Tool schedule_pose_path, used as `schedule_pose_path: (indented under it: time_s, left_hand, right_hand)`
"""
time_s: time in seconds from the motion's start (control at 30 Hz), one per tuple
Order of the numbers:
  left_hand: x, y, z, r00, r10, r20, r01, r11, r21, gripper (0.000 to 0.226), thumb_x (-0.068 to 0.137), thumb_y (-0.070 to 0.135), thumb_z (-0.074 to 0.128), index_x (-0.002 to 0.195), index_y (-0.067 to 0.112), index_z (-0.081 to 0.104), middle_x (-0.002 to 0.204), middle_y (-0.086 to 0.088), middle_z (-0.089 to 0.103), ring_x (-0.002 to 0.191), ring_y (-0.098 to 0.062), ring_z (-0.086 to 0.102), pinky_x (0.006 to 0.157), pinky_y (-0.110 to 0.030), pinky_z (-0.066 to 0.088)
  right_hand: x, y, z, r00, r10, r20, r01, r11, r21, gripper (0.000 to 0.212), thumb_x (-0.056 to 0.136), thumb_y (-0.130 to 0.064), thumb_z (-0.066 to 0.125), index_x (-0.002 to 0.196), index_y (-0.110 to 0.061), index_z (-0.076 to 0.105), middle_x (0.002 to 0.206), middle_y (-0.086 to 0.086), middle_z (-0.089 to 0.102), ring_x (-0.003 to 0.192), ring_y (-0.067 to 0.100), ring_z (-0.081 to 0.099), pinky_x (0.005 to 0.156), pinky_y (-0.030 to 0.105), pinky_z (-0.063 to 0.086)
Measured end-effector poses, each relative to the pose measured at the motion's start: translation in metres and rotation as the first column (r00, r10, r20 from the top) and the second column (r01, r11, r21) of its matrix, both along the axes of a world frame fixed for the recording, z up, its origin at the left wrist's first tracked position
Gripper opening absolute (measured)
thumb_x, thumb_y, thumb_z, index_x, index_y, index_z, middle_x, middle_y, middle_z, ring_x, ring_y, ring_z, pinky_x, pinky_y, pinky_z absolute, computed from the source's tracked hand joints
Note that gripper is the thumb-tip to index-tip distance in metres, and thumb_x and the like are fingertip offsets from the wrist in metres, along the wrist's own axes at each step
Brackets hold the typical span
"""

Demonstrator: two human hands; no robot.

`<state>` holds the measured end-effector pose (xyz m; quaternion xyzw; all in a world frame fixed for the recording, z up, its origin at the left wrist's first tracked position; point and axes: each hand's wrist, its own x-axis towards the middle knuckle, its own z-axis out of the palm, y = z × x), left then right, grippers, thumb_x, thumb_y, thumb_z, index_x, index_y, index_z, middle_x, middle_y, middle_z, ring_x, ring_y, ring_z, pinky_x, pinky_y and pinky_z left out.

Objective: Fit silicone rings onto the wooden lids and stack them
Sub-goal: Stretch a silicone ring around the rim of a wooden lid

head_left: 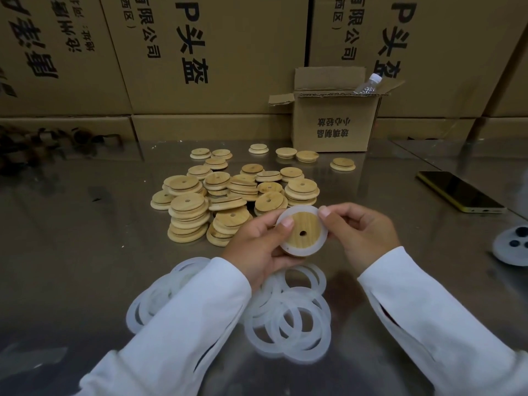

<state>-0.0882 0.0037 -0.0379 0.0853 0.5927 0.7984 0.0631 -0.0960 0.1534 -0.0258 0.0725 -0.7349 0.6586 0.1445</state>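
Two white sleeves point(177, 332) come in from the bottom edge, nearest of all, and meet in front of the lid pile point(228, 195).

Behind the lid pile stands a wall of brown cartons point(214, 52) printed with black characters. The steel table point(71, 238) carries everything else. Behind the pile and to its right, against the cartons, sits a small box point(334, 124) with its flaps open. The lid pile itself is a cluster of short, leaning stacks of round wooden lids, most showing a small centre hole. A few loose lids point(285, 152) lie singly just behind it.

In front of the pile, partly under the left sleeve, translucent white rings point(288, 318) lie in an overlapping heap. Well to the right of the pile a dark phone point(460, 191) with a yellow edge lies flat. Nearer than it, at the frame's right edge, is a white disc point(513, 245) with dark spots.

Just in front of the pile's right side, held above the table, the left hand point(257, 244) and right hand point(363, 232) both grip one lid point(303, 227), fingers curled behind it. Its face is turned to the camera. A ring point(323, 238) sits round its raised centre, with a thumb pressing on the ring from each side.

A clear bottle point(367, 85) with a white cap pokes out of the box.
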Motion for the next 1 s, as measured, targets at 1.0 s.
schedule_pose_path:
  time_s: [1.0]
  left_hand:
    - [0.0, 0.006, 0.001, 0.97, 0.168, -0.178, -0.15, 0.983, 0.111, 0.033, 0.079, 0.032, 0.054, 0.107, 0.019, 0.064, 0.11, -0.008, 0.067, 0.102, -0.022, 0.065, 0.078, -0.034, 0.055]
  right_hand:
    - [0.004, -0.013, -0.002, 0.963, -0.078, -0.256, 0.076, 0.997, -0.017, 0.009, 0.081, -0.022, 0.065, 0.081, -0.031, 0.062, 0.077, -0.012, 0.065, 0.076, 0.002, 0.061, 0.07, 0.012, 0.05]
